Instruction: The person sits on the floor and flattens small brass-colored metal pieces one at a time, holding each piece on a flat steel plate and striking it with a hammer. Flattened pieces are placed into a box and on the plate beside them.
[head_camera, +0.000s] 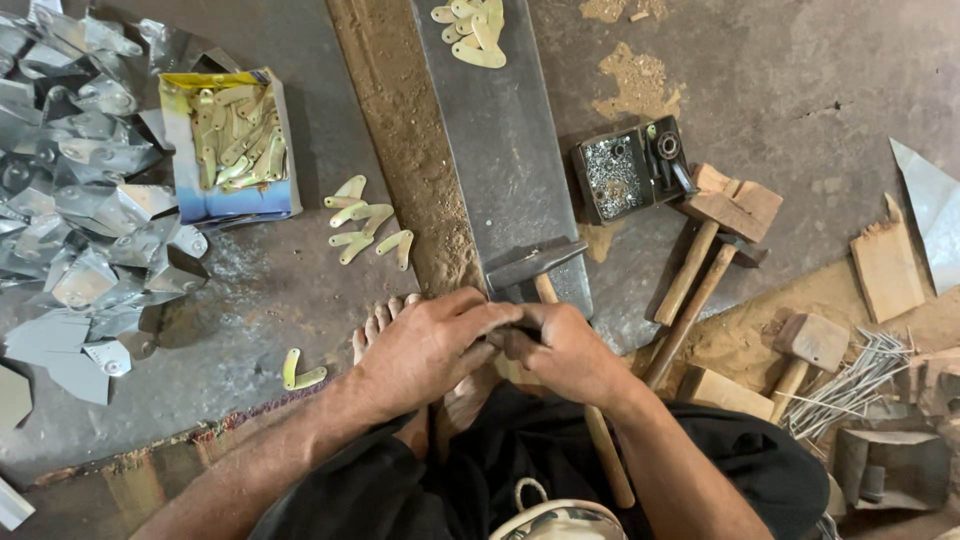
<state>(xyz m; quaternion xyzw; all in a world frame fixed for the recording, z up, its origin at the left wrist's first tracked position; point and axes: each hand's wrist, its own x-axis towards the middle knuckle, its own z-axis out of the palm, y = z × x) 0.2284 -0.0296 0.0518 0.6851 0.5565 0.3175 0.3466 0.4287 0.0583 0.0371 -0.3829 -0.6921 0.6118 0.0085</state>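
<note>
My left hand (430, 345) and my right hand (565, 350) meet fingertip to fingertip at the near end of a long grey steel bar (500, 150) that lies on the floor. Between the fingers sits a small dark piece (508, 340), mostly hidden. A hammer lies under my right hand: its steel head (535, 265) rests on the bar, and the wooden handle (612, 460) runs back past my right wrist. My bare toes (385, 322) show just left of my left hand.
A box of brass-coloured tabs (230, 140) and a heap of shiny sheet-metal cut-outs (80, 200) lie left. Loose tabs (365, 225) sit beside the bar. Right: a black tin of small rivets (630, 175), wooden mallets (720, 215), long nails (850, 385), wood blocks (885, 270).
</note>
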